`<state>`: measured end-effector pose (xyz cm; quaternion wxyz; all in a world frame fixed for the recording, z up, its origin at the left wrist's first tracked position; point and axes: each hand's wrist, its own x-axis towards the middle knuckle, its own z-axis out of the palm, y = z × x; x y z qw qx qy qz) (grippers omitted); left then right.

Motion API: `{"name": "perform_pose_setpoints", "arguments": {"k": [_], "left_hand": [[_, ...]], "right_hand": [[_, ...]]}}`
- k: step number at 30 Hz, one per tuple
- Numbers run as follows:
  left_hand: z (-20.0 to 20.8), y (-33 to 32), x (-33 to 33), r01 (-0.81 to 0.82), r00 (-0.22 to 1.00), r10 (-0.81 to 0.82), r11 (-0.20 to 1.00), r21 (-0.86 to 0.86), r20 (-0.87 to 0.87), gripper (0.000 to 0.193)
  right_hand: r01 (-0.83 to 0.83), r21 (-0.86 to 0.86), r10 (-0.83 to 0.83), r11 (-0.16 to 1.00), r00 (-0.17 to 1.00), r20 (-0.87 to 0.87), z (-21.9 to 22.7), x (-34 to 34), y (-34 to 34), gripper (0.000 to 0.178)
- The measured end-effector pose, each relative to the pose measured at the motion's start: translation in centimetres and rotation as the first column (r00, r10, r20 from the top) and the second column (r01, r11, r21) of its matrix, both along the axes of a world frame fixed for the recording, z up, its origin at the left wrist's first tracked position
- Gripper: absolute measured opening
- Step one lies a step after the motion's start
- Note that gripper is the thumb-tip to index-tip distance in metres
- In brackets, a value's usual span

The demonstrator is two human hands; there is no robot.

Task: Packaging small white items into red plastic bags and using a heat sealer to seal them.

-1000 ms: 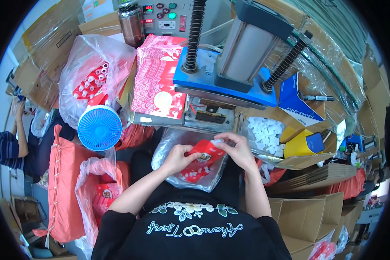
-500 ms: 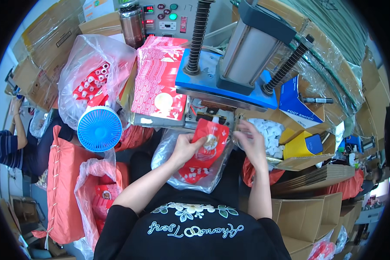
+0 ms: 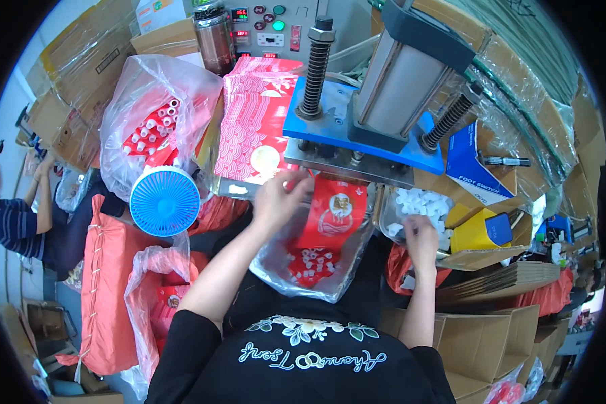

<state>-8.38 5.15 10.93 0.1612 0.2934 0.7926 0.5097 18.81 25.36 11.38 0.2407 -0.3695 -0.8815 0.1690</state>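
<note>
Left hand (image 3: 284, 196) was held, fingers curled, just beside the upper left edge of a red pouch (image 3: 340, 215), whose top was hidden beneath the blue-plated press (image 3: 377, 131). Right hand (image 3: 421, 244) was lowered among white plastic spouts (image 3: 421, 202). Whether anything was gripped by either could not be told. Below, more red pouches (image 3: 310, 259) were held in plastic lining (image 3: 267, 269).
</note>
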Motion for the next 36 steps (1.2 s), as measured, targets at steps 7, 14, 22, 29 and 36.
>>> {"name": "perform_pose_setpoints", "arguments": {"k": [7,14,22,29,36], "left_hand": [[-3.5,-7.5,-2.2,-0.090,0.792,0.041,0.995,-0.051,-0.609,0.027],[-0.5,-6.8,3.3,0.056,0.998,-0.052,0.983,0.173,-0.028,0.014],[-4.1,-6.6,7.1,0.340,0.930,-0.359,0.922,0.184,0.076,0.016],[-2.4,-1.3,6.4,0.078,0.881,-0.145,0.983,0.165,0.450,0.031],[-2.0,2.8,5.5,-0.123,0.609,-0.203,0.931,0.344,0.767,0.028]], "right_hand": [[-0.050,-0.216,-0.012,0.975,0.961,-0.276,0.7,0.5,1.1,0.016],[-0.317,-0.305,0.208,0.898,0.917,-0.341,4.9,-4.8,-5.4,0.024],[-0.556,-0.433,0.497,0.710,0.831,-0.251,3.6,-7.1,-8.7,0.024],[-0.293,-0.194,0.233,0.936,0.931,-0.282,3.5,-5.8,-5.2,0.037],[-0.107,-0.039,0.112,0.993,0.983,0.145,0.6,0.1,-0.1,0.026]]}}
